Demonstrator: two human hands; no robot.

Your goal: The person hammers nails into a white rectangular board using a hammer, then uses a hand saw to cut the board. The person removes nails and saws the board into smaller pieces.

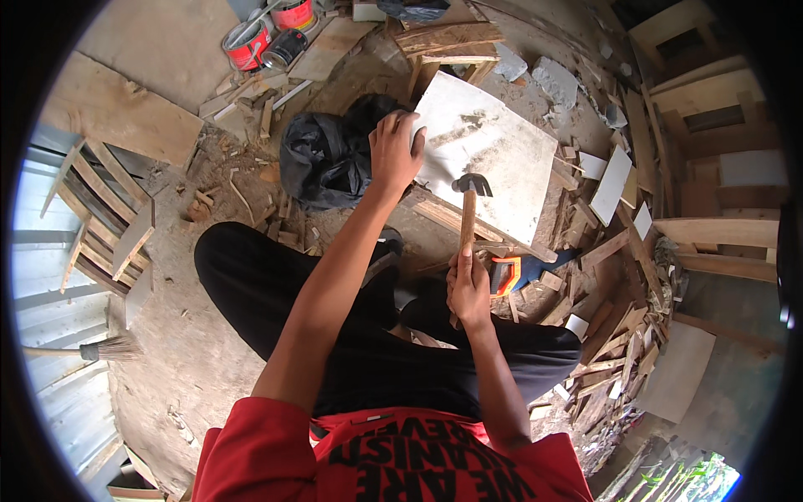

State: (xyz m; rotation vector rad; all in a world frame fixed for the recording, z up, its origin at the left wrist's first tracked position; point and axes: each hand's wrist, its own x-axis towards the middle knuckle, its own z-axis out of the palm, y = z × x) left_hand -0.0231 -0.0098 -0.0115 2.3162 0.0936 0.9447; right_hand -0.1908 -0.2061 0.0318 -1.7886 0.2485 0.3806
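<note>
My right hand (pixel 470 289) is closed round the wooden handle of a claw hammer (pixel 467 213). The hammer's dark head is over the near part of a white, dirt-smudged board (pixel 502 155). At that board's left edge, my left hand (pixel 396 153) has its fingers bent over the rim, with the thumb toward the top face. What lies under those fingers is hidden. Wooden strips (pixel 452 216) run along the near side of the board. A handsaw with an orange and black handle (pixel 505 276) lies just right of my right hand.
A black plastic bag (pixel 324 159) lies left of the board. Wood offcuts (pixel 615 351) are heaped at the right. Red paint cans (pixel 246 45) stand at the far left, a curved slatted wooden piece (pixel 109 217) leans at the left, and a broom (pixel 109 349) lies below it.
</note>
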